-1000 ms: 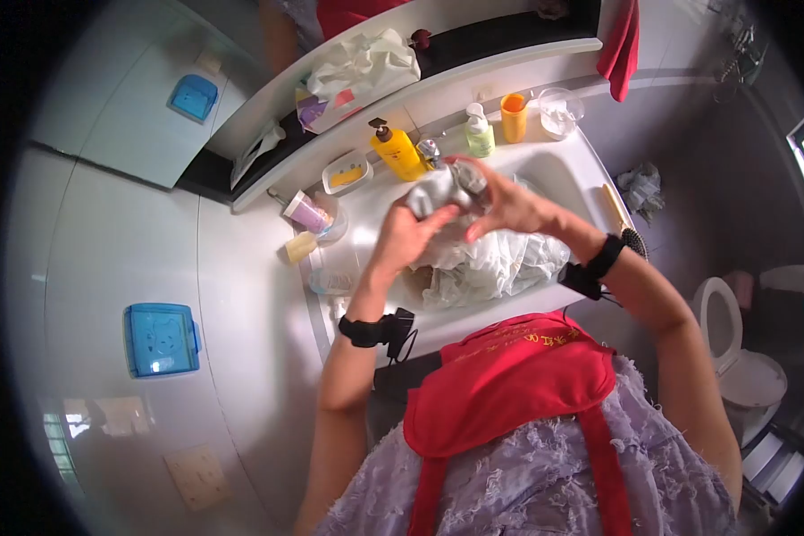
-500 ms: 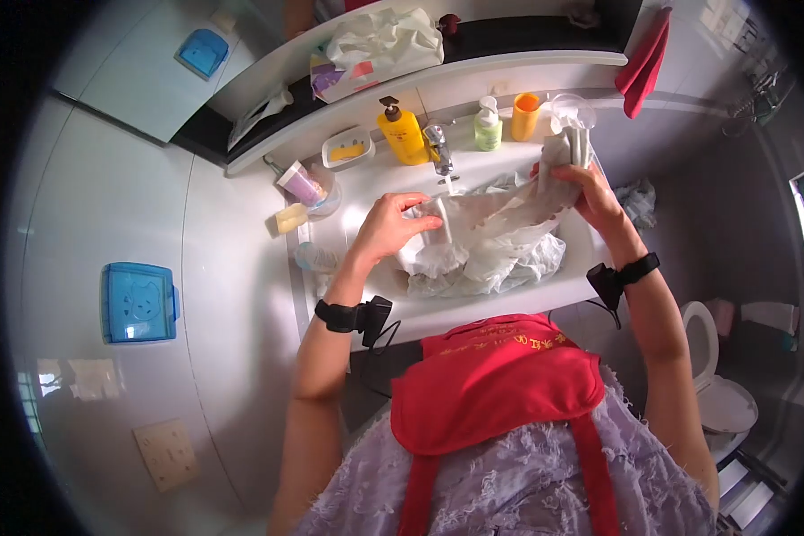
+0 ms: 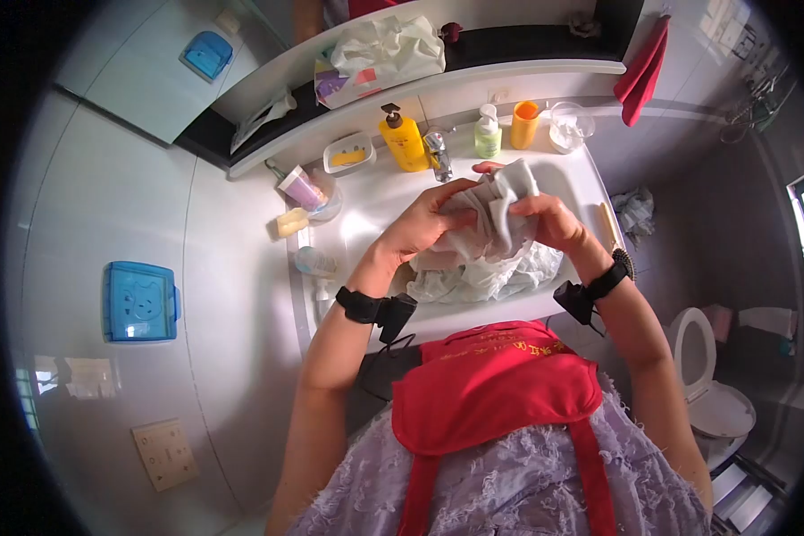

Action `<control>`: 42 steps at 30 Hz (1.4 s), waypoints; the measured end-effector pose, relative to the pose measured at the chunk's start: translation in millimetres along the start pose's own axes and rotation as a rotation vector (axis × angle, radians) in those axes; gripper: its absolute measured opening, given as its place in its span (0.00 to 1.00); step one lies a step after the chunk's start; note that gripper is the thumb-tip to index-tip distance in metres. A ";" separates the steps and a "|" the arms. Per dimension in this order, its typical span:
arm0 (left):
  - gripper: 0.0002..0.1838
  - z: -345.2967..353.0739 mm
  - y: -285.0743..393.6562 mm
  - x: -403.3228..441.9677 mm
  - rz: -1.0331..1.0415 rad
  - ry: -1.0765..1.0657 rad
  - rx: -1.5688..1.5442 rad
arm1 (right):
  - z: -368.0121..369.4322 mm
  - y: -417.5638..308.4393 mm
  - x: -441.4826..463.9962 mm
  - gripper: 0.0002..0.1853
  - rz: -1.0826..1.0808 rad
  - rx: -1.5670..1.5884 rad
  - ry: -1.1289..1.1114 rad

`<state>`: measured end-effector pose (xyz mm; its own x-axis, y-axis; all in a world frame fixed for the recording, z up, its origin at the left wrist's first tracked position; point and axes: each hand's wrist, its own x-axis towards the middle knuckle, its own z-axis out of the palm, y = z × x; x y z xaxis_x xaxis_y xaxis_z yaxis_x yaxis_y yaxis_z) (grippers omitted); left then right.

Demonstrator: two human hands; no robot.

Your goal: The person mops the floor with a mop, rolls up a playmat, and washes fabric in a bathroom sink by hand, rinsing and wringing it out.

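Over the white sink, my left hand and my right hand both grip a wet-looking white cloth. It is bunched in folds between them, fingers closed round it from either side. More white fabric lies heaped in the basin just under my hands. Behind my left fingers stands the chrome tap; its spout end is partly hidden. What kind of garment the cloth is, I cannot tell.
Along the back rim stand a yellow pump bottle, a green pump bottle, an orange cup and a clear bowl. A soap dish and a cup with a tube sit left. A brush rests at the right edge.
My hands came together from a wide spread, my right hand moving left and down. The cloth stretched between them is now gathered into a bunch. The brush at the right edge has come into view.
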<state>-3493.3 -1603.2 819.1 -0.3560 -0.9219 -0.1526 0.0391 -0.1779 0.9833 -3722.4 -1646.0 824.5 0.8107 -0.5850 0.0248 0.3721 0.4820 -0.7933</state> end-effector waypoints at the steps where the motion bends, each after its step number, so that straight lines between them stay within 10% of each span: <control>1: 0.29 -0.8 -1.0 2.2 -0.021 0.008 0.023 | 2.7 0.7 2.7 0.41 0.012 -0.047 -0.004; 7: 0.31 8.1 -5.0 5.9 0.093 0.178 0.396 | -4.5 34.5 20.6 0.30 0.085 -0.775 0.277; 14: 0.41 -57.6 -80.9 -3.7 -0.009 -0.109 0.591 | -7.0 -16.8 1.9 0.23 0.030 -0.685 0.288; 26: 0.15 -21.5 -69.6 13.2 0.045 0.202 -0.208 | 6.1 -29.9 -10.9 0.30 -0.110 -0.460 0.278; 37: 0.15 -1.3 -2.9 27.2 0.150 0.061 0.111 | 8.9 3.8 9.8 0.36 -0.158 -0.573 0.374; 42: 0.33 -32.2 -51.7 22.1 0.085 0.009 0.544 | 18.8 -25.4 -2.1 0.35 -0.101 -0.714 0.390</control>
<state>-3473.1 -1625.4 761.7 -0.3645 -0.9287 -0.0689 -0.4214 0.0985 0.9015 -3725.0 -1644.7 856.0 0.5241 -0.8516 0.0075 -0.0498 -0.0394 -0.9980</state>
